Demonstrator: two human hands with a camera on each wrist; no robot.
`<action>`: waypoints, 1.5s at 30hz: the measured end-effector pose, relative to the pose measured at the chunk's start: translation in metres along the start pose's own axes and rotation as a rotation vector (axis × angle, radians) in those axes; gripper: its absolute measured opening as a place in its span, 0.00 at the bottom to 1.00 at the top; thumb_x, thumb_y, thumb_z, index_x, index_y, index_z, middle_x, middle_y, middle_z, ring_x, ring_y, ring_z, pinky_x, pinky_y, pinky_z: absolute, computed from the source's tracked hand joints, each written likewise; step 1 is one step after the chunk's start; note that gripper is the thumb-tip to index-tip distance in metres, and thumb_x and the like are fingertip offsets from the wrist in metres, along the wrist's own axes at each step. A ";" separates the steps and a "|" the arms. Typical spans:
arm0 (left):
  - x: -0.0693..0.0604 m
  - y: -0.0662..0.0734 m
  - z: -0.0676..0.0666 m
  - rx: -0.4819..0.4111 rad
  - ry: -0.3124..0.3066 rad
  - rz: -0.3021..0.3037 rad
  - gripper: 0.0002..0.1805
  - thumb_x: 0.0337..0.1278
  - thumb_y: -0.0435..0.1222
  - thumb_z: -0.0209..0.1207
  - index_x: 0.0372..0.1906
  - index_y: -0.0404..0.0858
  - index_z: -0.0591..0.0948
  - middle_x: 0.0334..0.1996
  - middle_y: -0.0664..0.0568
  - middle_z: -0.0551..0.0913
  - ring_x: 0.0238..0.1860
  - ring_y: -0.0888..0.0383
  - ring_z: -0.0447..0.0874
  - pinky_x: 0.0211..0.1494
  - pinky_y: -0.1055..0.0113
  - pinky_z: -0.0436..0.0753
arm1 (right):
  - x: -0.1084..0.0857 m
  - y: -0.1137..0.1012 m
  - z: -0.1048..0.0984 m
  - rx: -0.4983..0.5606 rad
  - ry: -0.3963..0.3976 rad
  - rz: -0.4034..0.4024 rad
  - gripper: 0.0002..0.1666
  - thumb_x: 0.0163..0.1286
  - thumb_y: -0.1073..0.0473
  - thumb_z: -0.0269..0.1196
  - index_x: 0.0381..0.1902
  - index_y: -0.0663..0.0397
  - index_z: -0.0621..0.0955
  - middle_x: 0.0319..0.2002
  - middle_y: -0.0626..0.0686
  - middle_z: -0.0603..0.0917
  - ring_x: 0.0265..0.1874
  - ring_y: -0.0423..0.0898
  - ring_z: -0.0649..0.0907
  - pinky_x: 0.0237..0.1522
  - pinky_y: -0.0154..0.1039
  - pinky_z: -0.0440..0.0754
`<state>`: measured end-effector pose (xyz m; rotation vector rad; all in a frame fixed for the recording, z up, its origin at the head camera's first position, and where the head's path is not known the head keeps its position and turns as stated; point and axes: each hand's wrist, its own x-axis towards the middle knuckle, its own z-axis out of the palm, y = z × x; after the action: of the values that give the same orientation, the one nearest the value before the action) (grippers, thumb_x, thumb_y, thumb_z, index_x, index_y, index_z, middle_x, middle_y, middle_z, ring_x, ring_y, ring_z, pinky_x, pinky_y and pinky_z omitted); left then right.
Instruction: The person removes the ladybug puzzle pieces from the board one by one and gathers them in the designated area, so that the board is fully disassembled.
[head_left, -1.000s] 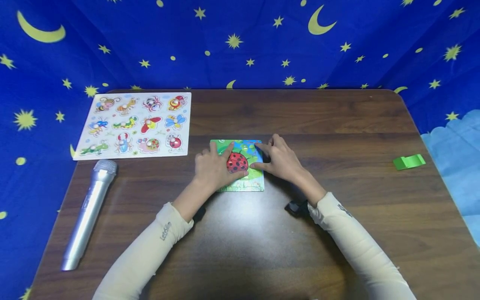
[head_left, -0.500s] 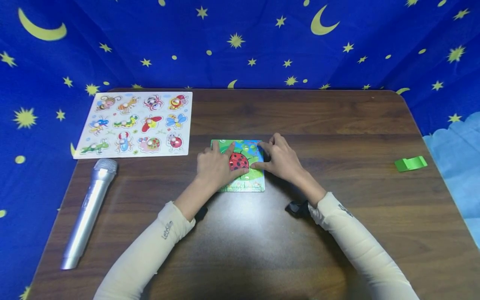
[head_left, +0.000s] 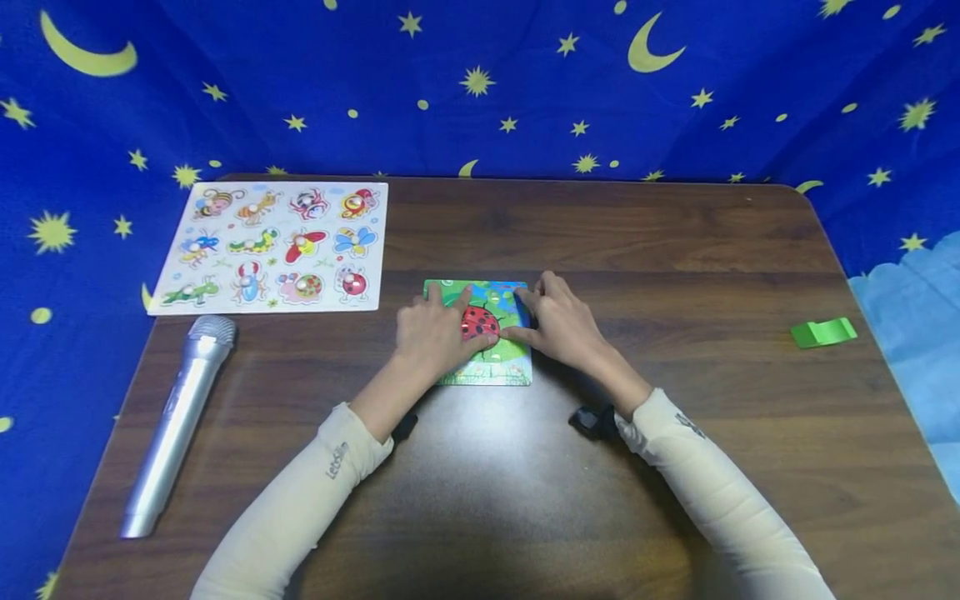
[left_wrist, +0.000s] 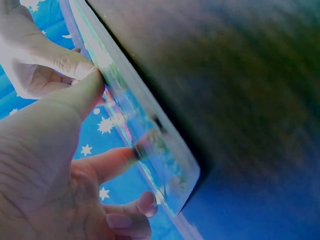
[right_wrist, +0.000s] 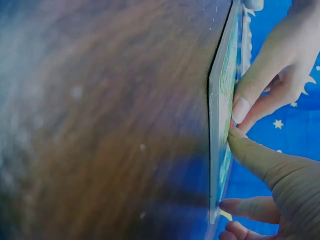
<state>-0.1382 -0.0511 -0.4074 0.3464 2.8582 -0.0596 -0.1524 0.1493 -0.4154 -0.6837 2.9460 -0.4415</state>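
Observation:
A small square jigsaw board (head_left: 513,373) with a ladybug picture (head_left: 480,323) lies flat at the middle of the table. My left hand (head_left: 429,335) covers its left side, with the thumb and index finger spread over the ladybug. From the other side, my right hand (head_left: 567,323) reaches in, its thumb on the picture and its index finger near the top right corner. The two thumb tips meet, or nearly so, beside the ladybug. In the right wrist view, the thumb (right_wrist: 260,155) presses on the board's face. Part of the picture is hidden under the left hand.
A white peg puzzle (head_left: 270,246) with several insect pieces lies at the back left. In front of it is a silver microphone (head_left: 180,425). A folded green strip (head_left: 823,332) sits near the right edge. Blue star-patterned cloth (head_left: 480,83) hangs behind the wooden table (head_left: 637,225).
The head view has shifted slightly. Both hands stay on the ladybug jigsaw board in nearly the same pose.

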 end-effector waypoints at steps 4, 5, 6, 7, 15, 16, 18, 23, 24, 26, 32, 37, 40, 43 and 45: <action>0.000 0.000 0.001 0.004 0.004 0.005 0.52 0.53 0.78 0.42 0.79 0.54 0.55 0.67 0.30 0.67 0.43 0.44 0.81 0.32 0.59 0.77 | -0.002 -0.003 0.000 -0.038 0.004 0.007 0.45 0.60 0.38 0.71 0.65 0.63 0.75 0.41 0.58 0.71 0.38 0.51 0.70 0.29 0.42 0.73; 0.000 0.000 0.002 0.006 0.006 0.006 0.53 0.53 0.78 0.42 0.79 0.54 0.55 0.67 0.30 0.66 0.43 0.44 0.81 0.31 0.59 0.77 | -0.002 -0.004 0.000 -0.052 0.005 0.006 0.44 0.61 0.38 0.70 0.65 0.63 0.75 0.41 0.58 0.72 0.37 0.51 0.70 0.29 0.42 0.73; 0.000 0.000 0.002 0.008 0.010 0.007 0.53 0.53 0.78 0.42 0.79 0.54 0.55 0.67 0.30 0.66 0.42 0.44 0.81 0.31 0.59 0.76 | -0.003 -0.005 0.000 -0.065 0.007 0.005 0.44 0.61 0.38 0.70 0.65 0.62 0.76 0.42 0.58 0.73 0.37 0.51 0.71 0.30 0.42 0.73; 0.000 0.000 0.002 0.009 0.013 0.007 0.53 0.53 0.78 0.42 0.79 0.53 0.55 0.68 0.30 0.66 0.42 0.44 0.81 0.30 0.60 0.76 | -0.003 -0.006 0.000 -0.079 0.010 0.003 0.44 0.61 0.38 0.70 0.65 0.62 0.76 0.43 0.58 0.73 0.37 0.51 0.71 0.30 0.42 0.74; -0.001 0.001 0.002 0.012 0.024 0.000 0.54 0.52 0.78 0.43 0.79 0.52 0.56 0.68 0.30 0.67 0.37 0.47 0.81 0.25 0.64 0.73 | 0.005 -0.005 -0.001 0.011 -0.021 0.050 0.47 0.58 0.38 0.73 0.65 0.64 0.75 0.45 0.58 0.74 0.40 0.52 0.73 0.34 0.46 0.78; -0.001 0.002 0.002 0.014 0.024 -0.001 0.54 0.52 0.78 0.43 0.79 0.52 0.56 0.68 0.30 0.67 0.34 0.48 0.80 0.24 0.64 0.72 | 0.006 -0.005 -0.002 0.036 -0.030 0.070 0.48 0.57 0.39 0.74 0.65 0.64 0.75 0.45 0.58 0.73 0.41 0.52 0.73 0.34 0.46 0.78; -0.002 0.003 0.002 0.022 0.026 -0.004 0.54 0.52 0.78 0.43 0.78 0.51 0.57 0.67 0.31 0.68 0.29 0.52 0.77 0.22 0.66 0.70 | 0.009 -0.004 -0.003 0.084 -0.043 0.110 0.49 0.55 0.40 0.75 0.66 0.65 0.74 0.44 0.57 0.73 0.41 0.51 0.73 0.34 0.45 0.77; -0.003 0.006 0.001 0.039 0.025 -0.001 0.54 0.53 0.77 0.43 0.78 0.51 0.57 0.65 0.32 0.73 0.16 0.59 0.65 0.20 0.67 0.66 | 0.011 -0.004 -0.004 0.120 -0.028 0.150 0.48 0.53 0.43 0.77 0.64 0.68 0.75 0.42 0.57 0.72 0.41 0.51 0.72 0.37 0.44 0.76; -0.003 0.006 0.001 0.047 0.024 0.002 0.53 0.53 0.77 0.43 0.78 0.51 0.56 0.65 0.32 0.73 0.16 0.60 0.62 0.20 0.67 0.65 | 0.010 -0.005 -0.004 0.122 -0.015 0.149 0.48 0.52 0.44 0.78 0.63 0.68 0.76 0.42 0.57 0.73 0.41 0.51 0.73 0.39 0.45 0.76; -0.004 0.006 0.001 0.068 0.026 0.011 0.53 0.53 0.77 0.43 0.78 0.51 0.57 0.64 0.32 0.75 0.14 0.61 0.58 0.19 0.68 0.63 | 0.009 -0.007 -0.002 0.118 0.014 0.141 0.46 0.51 0.45 0.78 0.61 0.69 0.78 0.43 0.58 0.74 0.42 0.52 0.73 0.40 0.45 0.76; -0.005 0.004 0.002 0.100 0.036 0.028 0.53 0.54 0.77 0.42 0.78 0.50 0.57 0.63 0.34 0.77 0.15 0.62 0.55 0.19 0.68 0.60 | 0.005 -0.012 0.003 0.106 0.094 0.141 0.41 0.53 0.47 0.78 0.57 0.69 0.80 0.45 0.60 0.75 0.45 0.54 0.74 0.43 0.48 0.78; -0.005 0.002 0.001 0.089 0.022 0.037 0.53 0.54 0.77 0.41 0.79 0.51 0.56 0.61 0.33 0.78 0.16 0.61 0.60 0.20 0.67 0.64 | 0.005 -0.008 0.007 0.161 0.106 0.167 0.39 0.52 0.45 0.78 0.54 0.66 0.82 0.43 0.58 0.76 0.41 0.52 0.74 0.42 0.48 0.77; -0.005 0.002 0.000 0.088 0.017 0.041 0.53 0.54 0.77 0.40 0.79 0.51 0.56 0.59 0.33 0.78 0.16 0.60 0.61 0.20 0.67 0.65 | 0.005 -0.005 0.007 0.171 0.108 0.149 0.40 0.52 0.44 0.78 0.54 0.67 0.82 0.41 0.58 0.76 0.38 0.51 0.73 0.39 0.46 0.75; -0.004 0.001 0.000 0.078 0.013 0.044 0.53 0.54 0.77 0.41 0.79 0.51 0.56 0.60 0.32 0.78 0.16 0.60 0.63 0.20 0.66 0.66 | 0.006 -0.003 0.006 0.166 0.105 0.125 0.40 0.53 0.45 0.78 0.55 0.69 0.82 0.40 0.58 0.75 0.36 0.50 0.72 0.37 0.45 0.74; -0.004 0.001 0.000 0.073 0.015 0.042 0.53 0.54 0.77 0.41 0.79 0.51 0.56 0.59 0.32 0.78 0.16 0.59 0.64 0.21 0.66 0.67 | 0.007 -0.003 0.005 0.157 0.103 0.105 0.41 0.53 0.45 0.77 0.56 0.70 0.81 0.40 0.58 0.75 0.36 0.50 0.73 0.38 0.45 0.75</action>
<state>-0.1344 -0.0510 -0.4065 0.4232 2.8677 -0.1544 -0.1563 0.1424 -0.4197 -0.4999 2.9818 -0.7090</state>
